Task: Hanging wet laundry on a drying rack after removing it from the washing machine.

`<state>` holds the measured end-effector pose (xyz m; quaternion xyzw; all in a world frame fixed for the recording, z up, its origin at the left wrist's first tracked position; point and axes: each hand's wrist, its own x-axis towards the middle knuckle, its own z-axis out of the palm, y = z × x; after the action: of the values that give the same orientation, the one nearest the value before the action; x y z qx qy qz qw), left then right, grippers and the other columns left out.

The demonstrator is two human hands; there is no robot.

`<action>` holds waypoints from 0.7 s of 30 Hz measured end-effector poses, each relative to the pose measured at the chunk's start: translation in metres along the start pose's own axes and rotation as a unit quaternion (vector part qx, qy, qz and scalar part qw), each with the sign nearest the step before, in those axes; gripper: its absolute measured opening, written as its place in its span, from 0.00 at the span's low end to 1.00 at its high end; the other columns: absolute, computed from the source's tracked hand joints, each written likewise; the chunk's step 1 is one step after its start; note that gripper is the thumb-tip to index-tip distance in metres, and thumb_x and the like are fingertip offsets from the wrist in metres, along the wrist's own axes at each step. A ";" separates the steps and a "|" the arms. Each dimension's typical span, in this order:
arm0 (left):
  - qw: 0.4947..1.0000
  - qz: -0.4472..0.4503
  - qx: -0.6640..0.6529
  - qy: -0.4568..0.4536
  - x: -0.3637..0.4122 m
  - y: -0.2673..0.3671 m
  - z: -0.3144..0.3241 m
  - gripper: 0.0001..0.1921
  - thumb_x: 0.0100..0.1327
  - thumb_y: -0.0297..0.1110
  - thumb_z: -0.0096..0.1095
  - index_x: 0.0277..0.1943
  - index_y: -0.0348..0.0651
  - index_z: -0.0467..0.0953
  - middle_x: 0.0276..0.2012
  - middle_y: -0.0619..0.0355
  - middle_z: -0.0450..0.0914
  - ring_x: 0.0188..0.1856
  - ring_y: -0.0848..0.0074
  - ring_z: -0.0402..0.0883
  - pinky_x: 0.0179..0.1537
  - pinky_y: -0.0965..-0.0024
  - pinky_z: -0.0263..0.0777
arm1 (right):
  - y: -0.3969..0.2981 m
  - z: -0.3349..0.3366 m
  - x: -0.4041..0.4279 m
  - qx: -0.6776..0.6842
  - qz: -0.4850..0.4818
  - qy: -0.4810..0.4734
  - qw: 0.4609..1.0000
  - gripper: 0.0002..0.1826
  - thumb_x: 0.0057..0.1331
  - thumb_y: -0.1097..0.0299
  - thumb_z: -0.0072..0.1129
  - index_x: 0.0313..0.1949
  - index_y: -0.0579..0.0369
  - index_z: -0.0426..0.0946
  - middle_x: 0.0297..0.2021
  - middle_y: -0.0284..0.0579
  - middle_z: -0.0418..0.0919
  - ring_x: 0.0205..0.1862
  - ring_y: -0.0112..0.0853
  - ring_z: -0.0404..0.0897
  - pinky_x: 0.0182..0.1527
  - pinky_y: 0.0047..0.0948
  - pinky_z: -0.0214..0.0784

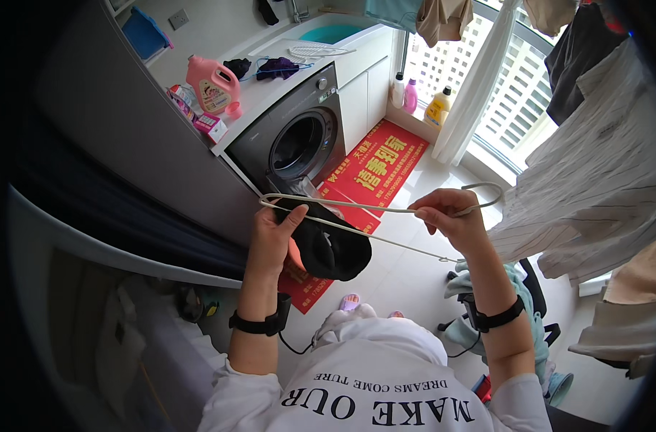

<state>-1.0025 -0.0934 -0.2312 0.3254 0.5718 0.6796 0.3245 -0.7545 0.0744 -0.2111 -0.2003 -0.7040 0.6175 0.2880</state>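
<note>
My left hand (269,237) pinches one end of a white wire clothes hanger (360,205) between thumb and fingers. A piece of black cloth (336,254) hangs at that end, partly behind my thumb; its exact kind is unclear. The other end is by my right hand (455,221), whose thumb and fingers grip the wire beside the curved hook. Held level across my front, the hanger has its lower wire running down to the right, behind my right forearm. An orange thing (294,255) shows beneath the cloth, mostly hidden.
A front-loading washing machine (247,143) stands ahead under a white counter with a pink detergent jug (211,89). Red printed mats (392,156) lie on the floor. Hung clothes (582,167) crowd the right side, above a chair draped with pale green cloth (463,329).
</note>
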 end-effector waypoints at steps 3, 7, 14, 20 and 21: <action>0.998 0.003 -0.003 0.059 0.000 0.000 0.002 0.10 0.62 0.36 0.67 0.38 0.37 0.78 0.33 0.61 0.82 0.33 0.83 0.78 0.40 0.79 0.71 | 0.013 0.003 0.005 -0.008 0.036 0.049 0.998 0.19 0.61 0.69 0.67 0.49 0.61 0.76 0.34 0.42 0.80 0.30 0.25 0.76 0.34 0.22 0.70; 0.994 0.026 0.007 0.104 -0.001 0.009 -0.003 0.10 0.63 0.36 0.66 0.40 0.37 0.78 0.34 0.61 0.82 0.35 0.83 0.77 0.42 0.79 0.70 | 0.027 0.037 -0.021 -0.311 -0.217 0.385 0.841 0.37 0.54 0.62 0.72 0.56 0.58 0.58 0.49 0.49 0.66 0.55 0.40 0.62 0.58 0.36 0.56; 0.995 0.024 -0.033 0.093 -0.002 0.027 0.010 0.11 0.63 0.34 0.67 0.42 0.35 0.77 0.36 0.59 0.81 0.37 0.81 0.78 0.43 0.79 0.71 | 0.096 0.109 -0.052 -0.346 -0.068 -0.095 0.931 0.24 0.55 0.75 0.60 0.53 0.55 0.72 0.51 0.43 0.74 0.55 0.40 0.70 0.56 0.36 0.63; 0.994 0.022 -0.059 0.094 -0.008 0.050 0.006 0.13 0.63 0.35 0.67 0.42 0.34 0.76 0.37 0.57 0.81 0.38 0.79 0.79 0.42 0.76 0.73 | 0.191 0.091 -0.042 -0.502 0.034 -0.153 0.850 0.20 0.54 0.63 0.64 0.48 0.44 0.79 0.53 0.37 0.73 0.62 0.41 0.62 0.62 0.49 0.51; 0.993 0.024 -0.058 0.097 -0.010 0.050 0.002 0.13 0.63 0.35 0.67 0.42 0.34 0.76 0.37 0.57 0.81 0.38 0.79 0.79 0.42 0.76 0.73 | 0.193 0.083 -0.041 -0.518 0.058 -0.166 0.837 0.17 0.54 0.62 0.65 0.45 0.44 0.81 0.50 0.36 0.74 0.62 0.40 0.63 0.62 0.48 0.51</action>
<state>-0.9988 -0.1075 -0.1823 0.2525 0.5519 0.7477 0.2696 -0.7921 0.0160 -0.4134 -0.2552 -0.9453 0.2026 -0.0147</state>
